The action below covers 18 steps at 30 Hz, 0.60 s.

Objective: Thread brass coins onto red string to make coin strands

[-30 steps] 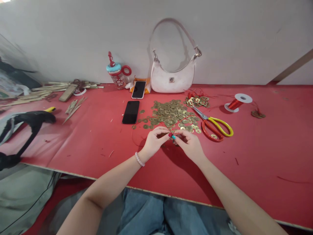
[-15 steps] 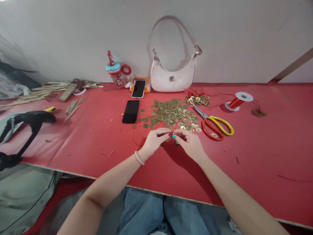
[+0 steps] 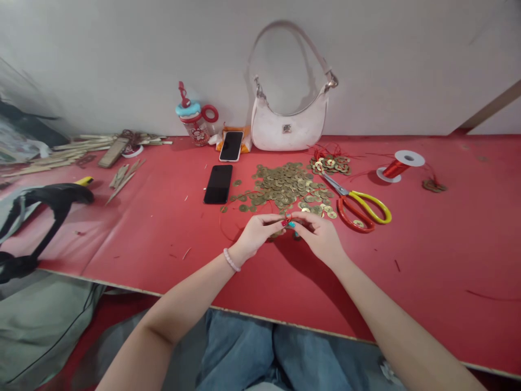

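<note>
My left hand [image 3: 259,232] and my right hand [image 3: 318,233] meet over the table in front of the coin pile [image 3: 287,184]. Both pinch a thin red string [image 3: 288,218] between thumb and fingers. Below the left fingers a few brass coins [image 3: 275,234] show in part; the left hand hides the rest. A loose length of the string curves out left of the left hand. Right of the pile lie scissors [image 3: 358,202] with one red and one yellow handle, blades parted slightly and pointing toward the coins.
Beyond the coins stand a white handbag [image 3: 290,127] and a lidded cup [image 3: 196,125]. Two phones [image 3: 218,184] [image 3: 232,146] lie left of the pile. A spool of red thread [image 3: 394,167] stands right. Wooden strips [image 3: 77,149] and a black strap-like frame [image 3: 52,201] lie far left.
Both hands stay together, with only small finger shifts at the string. A little more of the red loop shows between them. The view has tilted slightly.
</note>
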Each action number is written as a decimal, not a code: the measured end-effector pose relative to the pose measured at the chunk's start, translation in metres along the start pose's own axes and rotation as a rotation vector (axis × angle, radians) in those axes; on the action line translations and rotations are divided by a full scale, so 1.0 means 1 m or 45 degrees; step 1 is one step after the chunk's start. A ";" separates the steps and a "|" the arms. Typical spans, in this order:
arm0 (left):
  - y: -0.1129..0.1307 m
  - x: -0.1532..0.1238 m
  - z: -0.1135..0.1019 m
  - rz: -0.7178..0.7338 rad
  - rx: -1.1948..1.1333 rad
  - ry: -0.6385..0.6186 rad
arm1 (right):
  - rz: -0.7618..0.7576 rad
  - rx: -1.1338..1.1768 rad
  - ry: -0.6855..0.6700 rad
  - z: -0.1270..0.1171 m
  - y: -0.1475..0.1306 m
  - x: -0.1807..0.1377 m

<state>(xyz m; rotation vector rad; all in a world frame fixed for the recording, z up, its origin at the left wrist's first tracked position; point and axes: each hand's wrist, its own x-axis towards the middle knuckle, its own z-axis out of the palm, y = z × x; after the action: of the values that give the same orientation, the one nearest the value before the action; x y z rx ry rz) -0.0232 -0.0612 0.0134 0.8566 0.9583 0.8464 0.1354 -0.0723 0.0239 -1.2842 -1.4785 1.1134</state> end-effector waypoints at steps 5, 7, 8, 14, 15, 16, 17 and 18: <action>-0.002 0.002 -0.003 -0.094 -0.011 -0.015 | 0.008 -0.017 -0.020 -0.001 0.001 0.000; -0.002 0.002 -0.004 -0.109 -0.042 -0.013 | -0.005 0.002 -0.017 -0.001 0.002 0.000; -0.003 0.002 -0.005 -0.111 -0.060 -0.013 | -0.010 0.022 -0.014 -0.001 0.003 0.000; -0.001 0.001 -0.002 -0.084 -0.041 -0.031 | -0.009 0.089 -0.052 -0.003 0.004 0.002; 0.000 0.001 -0.002 -0.082 -0.035 -0.031 | -0.022 0.046 -0.054 -0.004 0.003 0.002; 0.000 0.001 -0.002 -0.083 -0.030 -0.029 | -0.043 -0.013 -0.048 -0.005 0.002 0.002; 0.000 0.001 -0.002 -0.087 -0.022 -0.027 | -0.070 -0.081 -0.035 -0.007 0.002 0.002; 0.000 0.001 -0.002 -0.093 -0.008 -0.031 | -0.107 -0.154 -0.014 -0.008 0.001 0.003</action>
<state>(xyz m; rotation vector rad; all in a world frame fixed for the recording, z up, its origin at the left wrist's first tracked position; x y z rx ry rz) -0.0246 -0.0600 0.0131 0.8200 0.9594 0.7747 0.1431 -0.0690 0.0253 -1.2874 -1.6134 0.9910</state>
